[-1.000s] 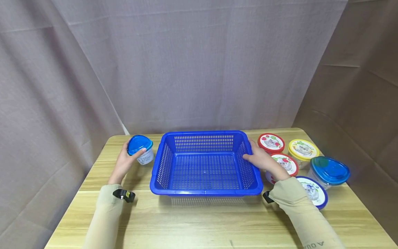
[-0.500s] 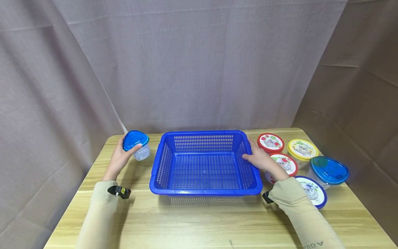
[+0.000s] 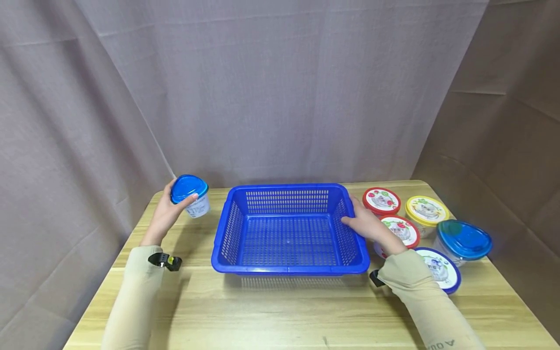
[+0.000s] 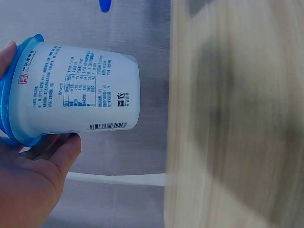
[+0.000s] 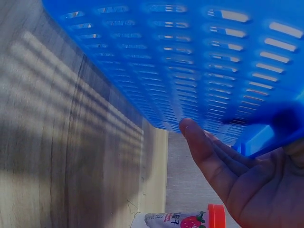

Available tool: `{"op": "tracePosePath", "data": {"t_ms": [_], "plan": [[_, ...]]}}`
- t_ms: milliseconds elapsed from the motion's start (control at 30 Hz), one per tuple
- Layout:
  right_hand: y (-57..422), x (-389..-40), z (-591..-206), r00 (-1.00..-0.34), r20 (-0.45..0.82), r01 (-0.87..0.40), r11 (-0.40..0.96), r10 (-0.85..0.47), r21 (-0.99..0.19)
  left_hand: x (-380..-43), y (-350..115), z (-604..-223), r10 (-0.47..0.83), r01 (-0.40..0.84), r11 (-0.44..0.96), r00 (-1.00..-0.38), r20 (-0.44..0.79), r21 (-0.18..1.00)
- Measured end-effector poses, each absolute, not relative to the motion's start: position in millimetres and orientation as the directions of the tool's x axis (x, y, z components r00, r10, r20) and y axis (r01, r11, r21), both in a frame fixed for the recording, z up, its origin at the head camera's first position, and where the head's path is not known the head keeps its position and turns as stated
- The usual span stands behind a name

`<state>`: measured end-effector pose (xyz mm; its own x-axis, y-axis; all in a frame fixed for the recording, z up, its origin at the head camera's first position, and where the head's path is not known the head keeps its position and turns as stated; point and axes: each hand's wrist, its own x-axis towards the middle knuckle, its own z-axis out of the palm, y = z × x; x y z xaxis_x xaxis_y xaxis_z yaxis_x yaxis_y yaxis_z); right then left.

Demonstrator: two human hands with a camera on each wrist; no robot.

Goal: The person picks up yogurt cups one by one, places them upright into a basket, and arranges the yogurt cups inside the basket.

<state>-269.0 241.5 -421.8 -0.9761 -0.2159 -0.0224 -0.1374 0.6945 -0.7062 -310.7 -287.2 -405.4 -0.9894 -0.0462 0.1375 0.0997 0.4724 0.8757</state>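
Note:
My left hand grips a white plastic tub with a blue lid, thumb on the near side of the lid, above the table's back left. Printed small text, a table and a barcode show on the tub in the left wrist view, where it is apart from the wood. My right hand holds the right rim of a blue plastic basket, thumb inside. In the right wrist view its fingers lie against the outside of the slotted basket wall. Nothing lies in the basket.
Several lidded tubs stand right of the basket: two red-lidded tubs, a yellow-lidded tub, a dark-blue-rimmed tub and a blue-lidded tub. A grey curtain hangs behind the wooden table.
My left hand has raised the blue-lidded tub and moved it slightly left and back. The right hand and the basket have stayed in place.

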Motion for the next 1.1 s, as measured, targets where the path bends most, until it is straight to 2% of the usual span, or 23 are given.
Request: {"op": "tracePosePath", "data": {"t_ms": [667, 1100], "plan": [[239.2, -267.8, -420.2, -0.979, -0.019, -0.131, 0.697, -0.203, -0.705, -322.9, -273.6, -382.8, -0.024, 0.116, 0.517, -0.988, 0.150, 0.848], [238.8, -268.6, -421.5, -0.980, -0.037, -0.112, 0.695, -0.195, -0.711, -328.2, -256.6, -367.1, 0.037, 0.174, 0.481, -0.983, 0.179, 0.859]]}}
